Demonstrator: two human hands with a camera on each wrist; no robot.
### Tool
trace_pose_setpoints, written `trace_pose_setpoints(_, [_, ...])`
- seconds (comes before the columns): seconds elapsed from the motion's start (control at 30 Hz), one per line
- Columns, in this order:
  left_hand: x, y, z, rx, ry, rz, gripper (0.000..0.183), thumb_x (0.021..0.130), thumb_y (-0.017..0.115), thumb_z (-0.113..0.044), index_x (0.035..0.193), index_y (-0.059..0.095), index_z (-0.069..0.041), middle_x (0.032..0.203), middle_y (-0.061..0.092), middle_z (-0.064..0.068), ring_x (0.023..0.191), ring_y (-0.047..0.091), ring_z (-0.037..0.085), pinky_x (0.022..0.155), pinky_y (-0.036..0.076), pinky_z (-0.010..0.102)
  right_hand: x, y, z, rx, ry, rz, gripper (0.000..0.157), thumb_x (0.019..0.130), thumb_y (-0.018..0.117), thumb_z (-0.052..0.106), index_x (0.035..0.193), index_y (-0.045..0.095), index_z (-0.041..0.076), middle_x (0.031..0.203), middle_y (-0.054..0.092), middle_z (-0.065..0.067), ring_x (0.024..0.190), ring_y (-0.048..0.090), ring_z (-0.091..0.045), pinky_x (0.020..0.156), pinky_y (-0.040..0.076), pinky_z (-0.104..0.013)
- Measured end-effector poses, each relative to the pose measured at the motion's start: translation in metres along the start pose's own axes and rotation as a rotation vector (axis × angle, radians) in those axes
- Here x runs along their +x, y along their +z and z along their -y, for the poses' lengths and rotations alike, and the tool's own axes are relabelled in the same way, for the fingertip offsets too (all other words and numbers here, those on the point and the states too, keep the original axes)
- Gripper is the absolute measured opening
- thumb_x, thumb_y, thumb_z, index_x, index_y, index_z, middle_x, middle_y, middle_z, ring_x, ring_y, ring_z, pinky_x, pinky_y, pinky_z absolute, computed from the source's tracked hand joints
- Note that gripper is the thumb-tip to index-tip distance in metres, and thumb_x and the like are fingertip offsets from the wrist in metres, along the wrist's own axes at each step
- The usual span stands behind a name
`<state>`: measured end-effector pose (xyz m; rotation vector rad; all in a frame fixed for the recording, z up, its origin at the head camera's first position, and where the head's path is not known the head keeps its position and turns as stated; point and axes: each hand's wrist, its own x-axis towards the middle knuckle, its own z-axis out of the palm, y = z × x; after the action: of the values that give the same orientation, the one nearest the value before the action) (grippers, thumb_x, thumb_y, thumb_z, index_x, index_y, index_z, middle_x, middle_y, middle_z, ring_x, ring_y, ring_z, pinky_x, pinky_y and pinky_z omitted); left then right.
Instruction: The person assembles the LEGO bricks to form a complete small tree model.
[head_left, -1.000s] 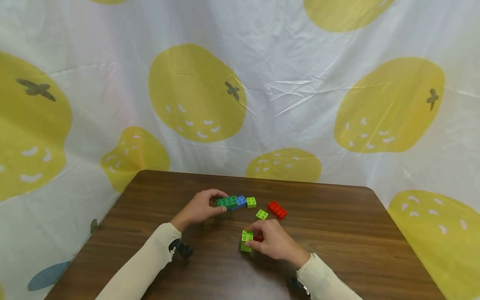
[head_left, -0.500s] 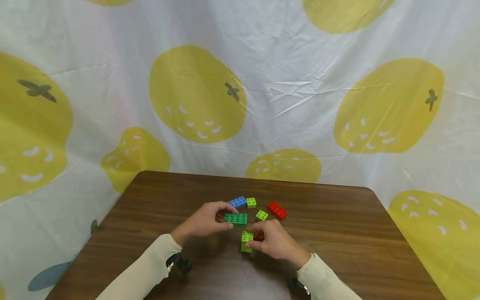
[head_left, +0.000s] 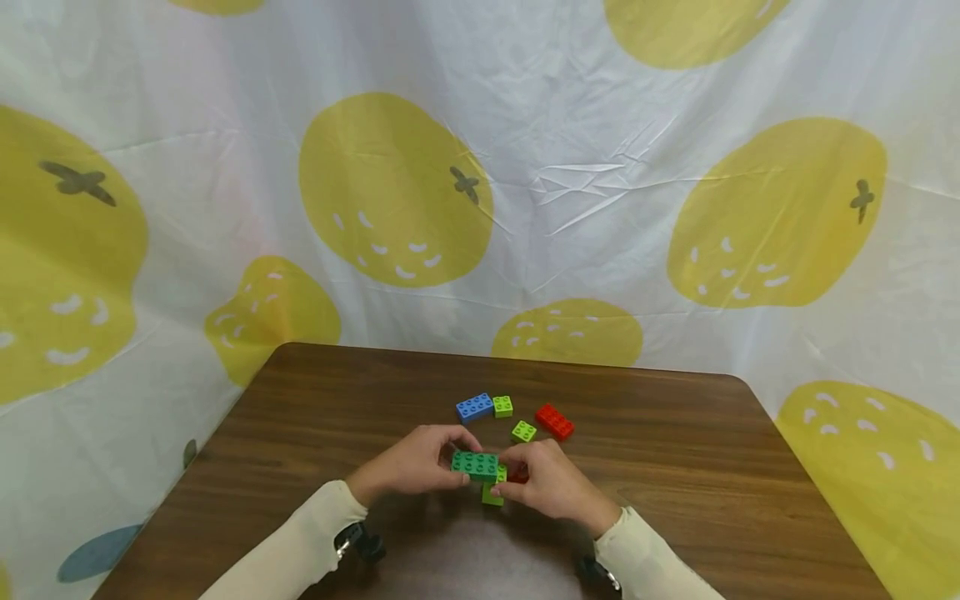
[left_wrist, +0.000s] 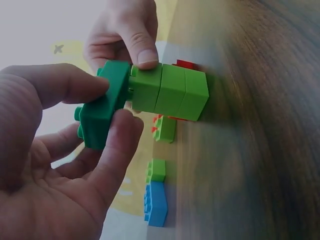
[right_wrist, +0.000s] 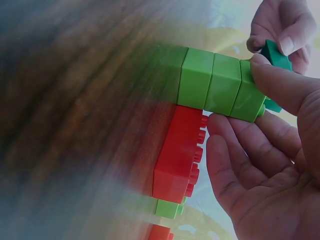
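Observation:
My left hand [head_left: 412, 462] pinches a dark green toy brick [head_left: 475, 465] between thumb and fingers. The brick sits right over a stack of three lime green bricks [right_wrist: 220, 85], with the stack's top studs close at its underside in the left wrist view. My right hand [head_left: 551, 483] holds this stack, its thumb on the uppermost brick and its fingers on the far side. A long red brick [right_wrist: 177, 155] lies on the table against the stack's base, mostly hidden under the right hand in the head view.
Behind the hands lie a blue brick [head_left: 474, 407] beside a small lime brick [head_left: 502, 406], another small lime brick [head_left: 523, 431] and a red brick [head_left: 554, 421]. The brown wooden table [head_left: 675, 467] ends at a white curtain [head_left: 570, 225] printed with yellow fruit.
My left hand has brought the dark green brick from beside the blue brick toward me and rightward, over the lime stack. The right hand stays in place on the stack.

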<state>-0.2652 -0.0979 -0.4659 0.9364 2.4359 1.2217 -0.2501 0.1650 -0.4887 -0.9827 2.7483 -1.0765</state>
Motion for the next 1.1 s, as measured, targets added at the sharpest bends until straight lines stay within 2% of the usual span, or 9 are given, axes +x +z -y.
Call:
trace_pose_setpoints(0.17, [-0.0001,0.0039,0.0022,0.045,0.026,-0.011,0.036,0.091,0.081,-0.022,0.124,0.071,-0.014,0.113,0.07,0.001,0.088,0.062,0.01,0.075,0.054,0.023,0.0,0.0001,0.0007,-0.002,-0.002,-0.001,0.025,0.087,0.089,0.022,0.109,0.08,0.013,0.075,0.071,0.011,0.061,0.061,0.0,0.055,0.053,-0.022])
trace_pose_setpoints(0.33, [0.0012,0.006,0.0059,0.085,0.036,-0.04,0.034,0.094,0.081,-0.032,0.123,0.073,-0.016,0.112,0.071,-0.003,0.087,0.059,0.007,0.074,0.052,0.023,0.0,0.0,0.0016,-0.007,-0.003,0.001,0.025,0.088,0.089,0.023,0.108,0.08,0.012,0.075,0.07,0.011,0.061,0.061,0.0,0.055,0.053,-0.022])
trace_pose_setpoints(0.67, [0.0024,0.0068,0.0074,0.103,0.036,-0.065,0.032,0.096,0.08,-0.032,0.124,0.078,-0.016,0.111,0.072,-0.004,0.087,0.061,0.005,0.074,0.055,0.023,0.0004,0.0012,0.0039,-0.024,-0.008,-0.009,0.025,0.086,0.09,0.023,0.106,0.078,0.013,0.074,0.07,0.011,0.062,0.06,0.002,0.055,0.052,-0.021])
trace_pose_setpoints(0.9, [0.0035,0.0058,0.0069,0.129,0.091,-0.06,0.031,0.097,0.079,-0.031,0.124,0.078,-0.015,0.108,0.072,-0.003,0.086,0.06,0.003,0.075,0.055,0.021,0.0008,-0.0007,0.0053,-0.02,-0.011,-0.003,0.029,0.086,0.09,0.022,0.11,0.078,0.011,0.075,0.071,0.01,0.062,0.062,0.0,0.056,0.053,-0.021])
trace_pose_setpoints(1.1, [0.0027,0.0062,0.007,0.148,0.105,-0.061,0.034,0.094,0.082,-0.032,0.125,0.079,-0.017,0.1,0.07,-0.005,0.083,0.059,0.004,0.073,0.054,0.02,0.0015,-0.002,0.0046,-0.029,-0.014,0.015,0.031,0.087,0.089,0.021,0.113,0.077,0.01,0.075,0.069,0.009,0.061,0.059,-0.001,0.055,0.052,-0.021])
